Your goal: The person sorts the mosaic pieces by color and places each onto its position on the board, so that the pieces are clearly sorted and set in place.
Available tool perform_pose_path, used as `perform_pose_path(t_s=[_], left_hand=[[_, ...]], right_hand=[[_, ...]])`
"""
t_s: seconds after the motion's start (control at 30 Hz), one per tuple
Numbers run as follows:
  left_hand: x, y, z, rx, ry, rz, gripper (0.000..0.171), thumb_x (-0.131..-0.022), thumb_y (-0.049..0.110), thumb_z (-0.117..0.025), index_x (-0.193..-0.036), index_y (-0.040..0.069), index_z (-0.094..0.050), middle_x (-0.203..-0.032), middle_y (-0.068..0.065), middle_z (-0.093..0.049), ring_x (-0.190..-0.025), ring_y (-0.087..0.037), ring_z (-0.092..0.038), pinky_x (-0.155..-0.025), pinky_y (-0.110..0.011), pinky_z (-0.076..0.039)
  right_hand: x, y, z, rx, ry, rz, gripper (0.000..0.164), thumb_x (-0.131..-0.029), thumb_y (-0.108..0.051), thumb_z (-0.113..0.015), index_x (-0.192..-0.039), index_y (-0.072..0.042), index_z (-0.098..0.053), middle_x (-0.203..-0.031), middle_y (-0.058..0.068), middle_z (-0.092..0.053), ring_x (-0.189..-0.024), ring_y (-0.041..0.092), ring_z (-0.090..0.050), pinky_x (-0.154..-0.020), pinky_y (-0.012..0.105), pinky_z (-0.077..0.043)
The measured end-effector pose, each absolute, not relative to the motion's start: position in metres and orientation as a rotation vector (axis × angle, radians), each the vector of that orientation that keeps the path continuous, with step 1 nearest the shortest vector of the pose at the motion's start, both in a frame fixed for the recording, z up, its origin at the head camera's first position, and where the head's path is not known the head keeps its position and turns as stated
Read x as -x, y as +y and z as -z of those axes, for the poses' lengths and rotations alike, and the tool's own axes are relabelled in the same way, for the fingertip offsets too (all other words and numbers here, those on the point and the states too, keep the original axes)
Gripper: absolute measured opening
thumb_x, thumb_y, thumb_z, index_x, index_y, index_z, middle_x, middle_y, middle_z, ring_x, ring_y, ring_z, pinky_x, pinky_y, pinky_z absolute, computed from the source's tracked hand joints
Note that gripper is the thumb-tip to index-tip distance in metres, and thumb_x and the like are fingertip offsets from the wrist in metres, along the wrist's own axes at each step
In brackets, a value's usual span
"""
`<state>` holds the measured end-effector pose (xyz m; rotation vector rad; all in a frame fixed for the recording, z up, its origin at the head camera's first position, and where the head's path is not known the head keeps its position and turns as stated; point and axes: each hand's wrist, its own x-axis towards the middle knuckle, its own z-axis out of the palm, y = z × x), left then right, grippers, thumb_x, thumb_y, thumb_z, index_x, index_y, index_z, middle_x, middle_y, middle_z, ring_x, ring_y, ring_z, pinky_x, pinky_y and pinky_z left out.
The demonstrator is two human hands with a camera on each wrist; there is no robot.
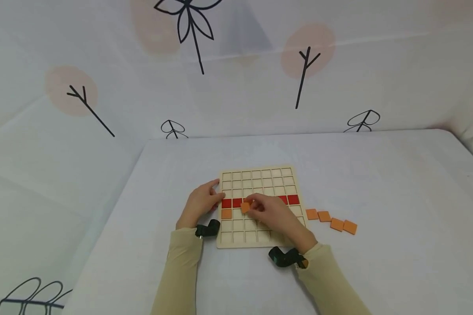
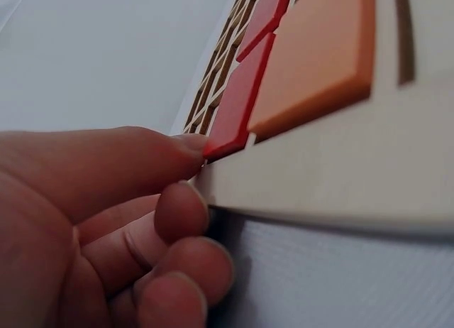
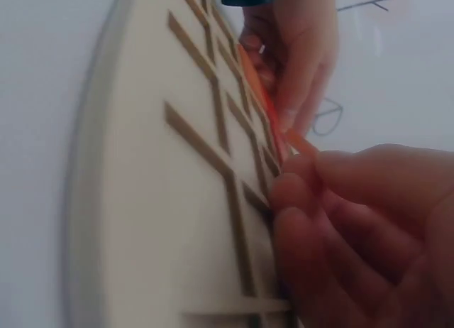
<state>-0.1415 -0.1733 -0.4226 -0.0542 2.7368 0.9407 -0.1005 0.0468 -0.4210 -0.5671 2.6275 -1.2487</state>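
Over the board [image 1: 256,175], square orange tile [image 1: 245,208]

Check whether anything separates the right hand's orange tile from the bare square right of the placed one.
Nothing visible does: the right hand pinches the orange tile near that bare square; the left hand touches the board's left edge.

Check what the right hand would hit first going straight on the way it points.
Likely the wooden board, just past the held tile. Depth is unclear: if the right hand skims low across it, the seated orange tile near the left edge probably comes first.
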Motion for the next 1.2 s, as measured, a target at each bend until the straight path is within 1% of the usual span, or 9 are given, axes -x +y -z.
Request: perform_pose_path(t_s=[0.13, 0.23, 0.5, 0.6, 0.8, 1.2], left_hand=[[0.141, -0.173, 0.424, 0.056, 2.734, -0.932, 0.058, -0.084, 0.031, -0.059, -0.137, 0.019, -0.037, -0.063, 0.001, -0.056, -0.050, -0.015, -0.051, -0.059, -0.028, -0.038], [0.141, -0.172, 0.424, 0.057, 2.737, -0.937, 0.058, -0.084, 0.031, -0.059, -0.136, 0.019, -0.038, -0.063, 0.000, -0.056, -0.050, -0.016, -0.051, -0.058, -0.029, -0.038], [0.140, -0.172, 0.425, 0.083, 2.723, -0.920, 0.058, -0.084, 0.033, -0.059, -0.137, 0.020, -0.037, -0.064, 0.000, -0.056, -0.051, -0.015, -0.052, -0.058, -0.028, -0.038], [0.139, -0.172, 0.426, 0.073, 2.734, -0.918, 0.058, -0.084, 0.032, -0.059, -0.137, 0.019, -0.038, -0.064, 0.000, -0.056, -0.051, -0.015, -0.052, -0.058, -0.028, -0.038], [0.140, -0.173, 0.425, 0.060, 2.746, -0.929, 0.058, -0.084, 0.031, -0.059, -0.137, 0.018, -0.038, -0.064, 0.000, -0.056, -0.051, -0.016, -0.051, -0.059, -0.028, -0.038], [0.143, -0.172, 0.423, 0.095, 2.747, -0.932, 0.057, -0.084, 0.034, -0.059, -0.136, 0.020, -0.039, -0.065, 0.000, -0.056, -0.053, -0.016, -0.052, -0.058, -0.028, -0.038]], right_hand=[[0.098, 0.044, 0.424, 0.601, 2.648, 1.211, 0.027, -0.082, -0.024, -0.064, -0.109, -0.018, -0.061, -0.078, -0.014, -0.056, -0.073, 0.005, -0.052, -0.071, 0.026, -0.043], [0.097, 0.042, 0.427, 0.609, 2.680, 1.196, 0.026, -0.081, -0.025, -0.065, -0.107, -0.019, -0.061, -0.076, -0.015, -0.056, -0.071, 0.004, -0.051, -0.069, 0.025, -0.043], [0.095, 0.036, 0.432, 0.613, 2.766, 1.067, 0.025, -0.079, -0.026, -0.066, -0.104, -0.020, -0.063, -0.066, -0.013, -0.049, -0.061, 0.006, -0.045, -0.056, 0.025, -0.039], [0.094, 0.034, 0.431, 0.612, 2.790, 1.038, 0.025, -0.078, -0.026, -0.067, -0.102, -0.021, -0.063, -0.063, -0.012, -0.048, -0.059, 0.007, -0.045, -0.054, 0.025, -0.037], [0.094, 0.031, 0.429, 0.633, 2.817, 0.982, 0.023, -0.078, -0.025, -0.067, -0.101, -0.022, -0.064, -0.063, -0.012, -0.047, -0.058, 0.007, -0.044, -0.053, 0.025, -0.036], [0.094, 0.028, 0.425, 0.608, 2.863, 0.917, 0.023, -0.079, -0.024, -0.065, -0.102, -0.021, -0.064, -0.063, -0.010, -0.046, -0.057, 0.007, -0.043, -0.051, 0.025, -0.033]])
